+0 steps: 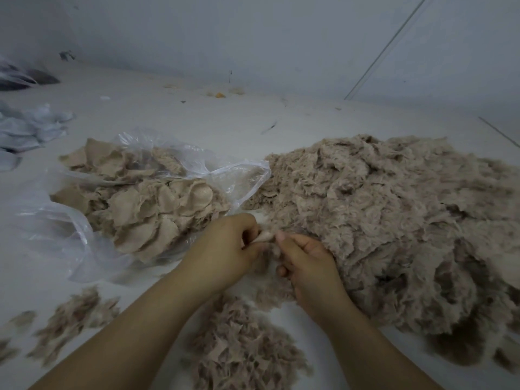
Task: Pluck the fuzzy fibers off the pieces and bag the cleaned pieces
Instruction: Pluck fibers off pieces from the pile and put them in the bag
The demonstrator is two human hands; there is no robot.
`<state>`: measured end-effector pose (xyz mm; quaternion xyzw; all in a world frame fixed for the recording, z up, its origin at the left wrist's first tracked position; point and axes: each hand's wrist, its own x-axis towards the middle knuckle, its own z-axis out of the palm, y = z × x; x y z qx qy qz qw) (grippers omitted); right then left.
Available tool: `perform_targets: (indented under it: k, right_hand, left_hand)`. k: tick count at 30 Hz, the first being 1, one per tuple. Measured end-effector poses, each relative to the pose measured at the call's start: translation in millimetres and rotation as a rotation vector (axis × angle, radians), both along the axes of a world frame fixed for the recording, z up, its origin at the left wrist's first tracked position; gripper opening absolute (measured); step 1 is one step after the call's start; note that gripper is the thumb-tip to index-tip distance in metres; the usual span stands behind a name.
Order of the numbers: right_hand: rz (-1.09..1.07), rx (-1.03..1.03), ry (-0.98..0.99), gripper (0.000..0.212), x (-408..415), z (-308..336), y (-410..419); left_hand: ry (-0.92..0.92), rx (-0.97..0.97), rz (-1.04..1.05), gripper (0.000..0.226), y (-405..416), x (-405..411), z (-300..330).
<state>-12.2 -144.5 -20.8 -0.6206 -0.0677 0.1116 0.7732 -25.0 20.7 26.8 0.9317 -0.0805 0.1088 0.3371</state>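
1. Beige and fuzzy, a small piece (266, 237) sits between the person's two hands at the near centre of the white surface (168, 114).
2. The left hand (228, 249) has its fingers curled, pinching the left edge of the piece.
3. The right hand (305, 263) is also curled, its thumb and fingertips nipping at the fuzz on the piece's right side; exactly which fingers meet cannot be told.
4. Both forearms come in from the near edge and converge on the piece.
5. To the right, a big heap (394, 220) of fuzzy pieces spreads from the hands to the right edge; the right hand lies against its near-left slope.
6. To the left, a clear plastic bag (70, 235) lies open, its mouth facing the hands.
7. Inside the bag lie smooth tan pieces (152, 209), flat and overlapping, some spilling toward the far-left rim.
8. Near, between the forearms, there is a pile of fluff (242, 350), darker and tufted.
9. More tufts (70, 316) lie scattered near left, apart from that pile.
10. At the far left edge lie crumpled pale bags (28, 130), and farther back a dark bundle (19, 77); what it holds cannot be told.
11. Small scraps (219, 94) dot the surface's far side, where it meets a pale wall (253, 38).
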Motion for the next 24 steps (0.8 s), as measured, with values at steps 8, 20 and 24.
perform_targets:
  k: [8, 20, 24]
  right_hand:
    - [-0.026, -0.087, -0.048, 0.04, -1, -2, 2]
    - [-0.058, 0.041, 0.096, 0.025, -2, -1, 0]
    - [-0.085, 0.091, 0.128, 0.019, -1, -4, -1]
  left_hand:
    - [0.142, -0.119, -0.185, 0.016, -16, -2, 5]
    - [0.355, -0.581, 0.024, 0.043, -18, 26, 2]
    - [0.291, -0.522, -0.026, 0.041, -17, 26, 1]
